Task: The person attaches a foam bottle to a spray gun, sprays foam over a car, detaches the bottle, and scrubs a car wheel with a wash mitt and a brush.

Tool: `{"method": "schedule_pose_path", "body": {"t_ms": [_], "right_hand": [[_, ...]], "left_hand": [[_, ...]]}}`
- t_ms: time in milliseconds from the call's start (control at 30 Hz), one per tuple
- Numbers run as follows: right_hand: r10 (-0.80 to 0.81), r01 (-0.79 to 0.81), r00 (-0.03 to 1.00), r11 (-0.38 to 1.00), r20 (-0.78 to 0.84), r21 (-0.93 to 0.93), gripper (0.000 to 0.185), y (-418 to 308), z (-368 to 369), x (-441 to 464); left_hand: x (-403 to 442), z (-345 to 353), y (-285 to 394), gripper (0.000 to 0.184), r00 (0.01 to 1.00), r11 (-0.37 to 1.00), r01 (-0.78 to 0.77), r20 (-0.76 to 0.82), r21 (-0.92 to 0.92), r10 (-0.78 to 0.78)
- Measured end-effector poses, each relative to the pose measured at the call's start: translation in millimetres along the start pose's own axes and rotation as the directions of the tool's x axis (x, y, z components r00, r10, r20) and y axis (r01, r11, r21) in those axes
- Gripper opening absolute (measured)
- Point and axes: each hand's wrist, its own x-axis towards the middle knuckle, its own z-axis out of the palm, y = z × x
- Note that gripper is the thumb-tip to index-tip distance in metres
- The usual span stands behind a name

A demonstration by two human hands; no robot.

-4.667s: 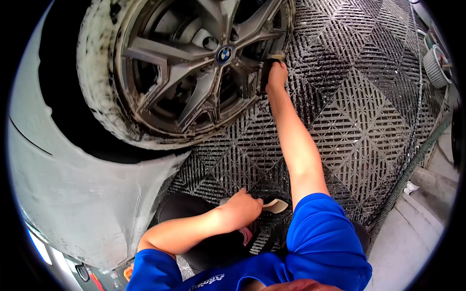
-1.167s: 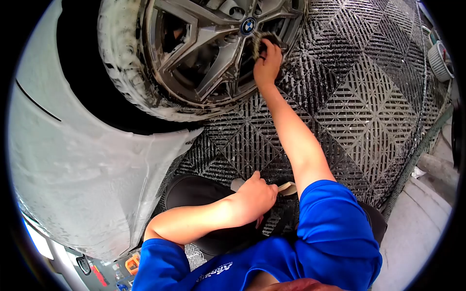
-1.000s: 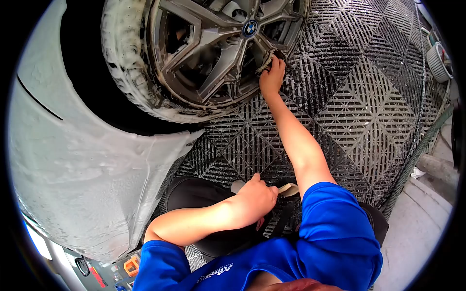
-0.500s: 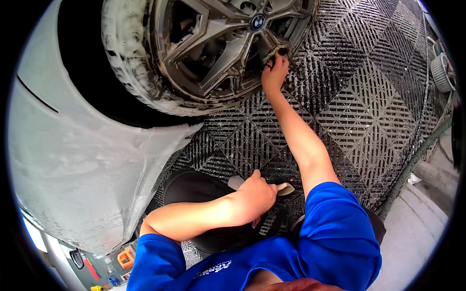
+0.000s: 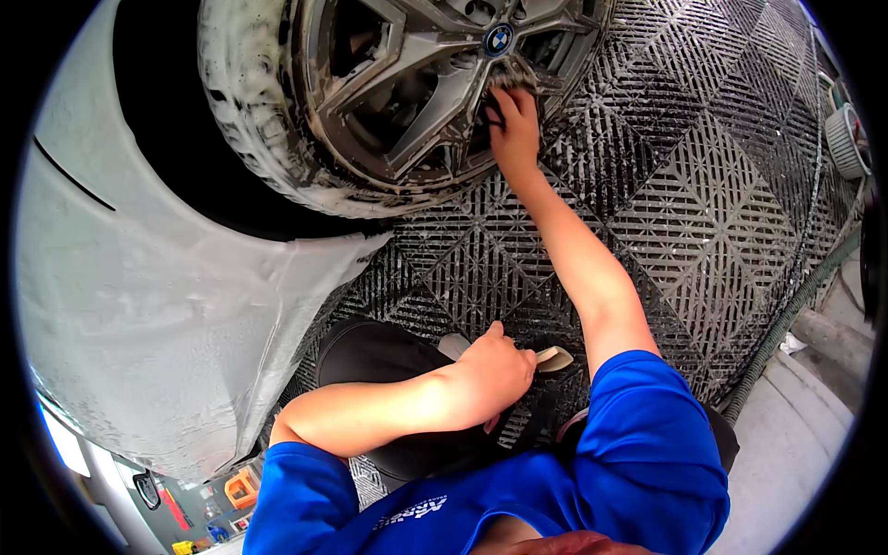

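Note:
My right hand (image 5: 514,129) is closed on a foamy, dark scrubber (image 5: 514,74), partly hidden by the fingers and blurred. It presses against a lower spoke of the grey alloy wheel (image 5: 435,120), just below the blue-and-white centre cap (image 5: 499,40). White foam coats the tire (image 5: 242,120) and clings to the rim. My left hand (image 5: 495,370) is a loose fist above my knee. From its thumb side sticks out a beige, flat-ended thing (image 5: 555,359), whose rest the fingers hide.
Left of the wheel curves the wet, light-coloured car body (image 5: 176,314). Wet slatted floor tiles (image 5: 712,213) lie beneath. A hose (image 5: 786,324) runs along the right side, near a white ribbed container (image 5: 846,141). An orange bin (image 5: 242,488) shows at lower left.
My right hand has moved with the scrubber up and left, from the rim's lower edge onto the spoke near the centre cap. My left hand keeps its pose; the view has shifted slightly.

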Motion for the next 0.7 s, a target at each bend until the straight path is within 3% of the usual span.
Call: {"method": "schedule_pose_path", "body": {"t_ms": [33, 167, 233, 300, 367, 433, 500, 567, 633, 700], "right_hand": [[-0.121, 0.121, 0.993, 0.992, -0.013, -0.034, 0.049, -9, -1, 9], [-0.075, 0.084, 0.996, 0.977, 0.050, -0.197, 0.055, 1, -4, 8], [-0.019, 0.057, 0.993, 0.942, 0.114, -0.332, 0.057, 23, -2, -7], [0.038, 0.037, 0.975, 0.943, 0.218, -0.332, 0.054, 37, -8, -30], [0.281, -0.056, 0.857, 0.885, 0.433, -0.463, 0.048, 54, -2, -55], [0.291, -0.092, 0.863, 0.894, 0.413, -0.438, 0.042, 48, 3, -65], [0.394, -0.386, 0.839, 0.917, 0.376, -0.101, 0.043, 37, 15, -72], [0.337, -0.359, 0.814, 0.932, 0.473, -0.044, 0.051, 12, 12, -91], [0.321, -0.375, 0.854, 0.925, 0.410, 0.058, 0.052, 5, 17, -106], [0.314, -0.246, 0.785, 0.949, 0.534, -0.197, 0.050, 17, -1, -91]], "left_hand": [[1, 1, 0, 0.009, 1.000, 1.000, -0.001, -0.001, -0.002, 0.001], [3, 2, 1, 0.010, 1.000, 1.000, 0.012, -0.013, 0.012, -0.012], [1, 2, 0, 0.010, 1.000, 1.000, 0.028, 0.003, 0.007, -0.028], [-2, 3, 2, 0.011, 0.999, 0.999, 0.032, -0.037, 0.023, -0.031], [-4, 6, 4, 0.011, 0.999, 0.999, 0.032, -0.020, 0.023, -0.031], [-6, 7, 7, 0.011, 1.000, 0.999, 0.028, 0.002, 0.024, -0.028], [-7, 6, 10, 0.012, 1.000, 0.999, 0.024, -0.006, 0.041, -0.023], [-5, 5, 10, 0.013, 1.000, 0.999, 0.012, 0.013, 0.029, -0.013], [-4, 3, 9, 0.014, 0.999, 1.000, 0.005, 0.037, 0.004, -0.005], [-5, 2, 10, 0.015, 1.000, 1.000, -0.001, -0.031, -0.009, 0.000]]}}
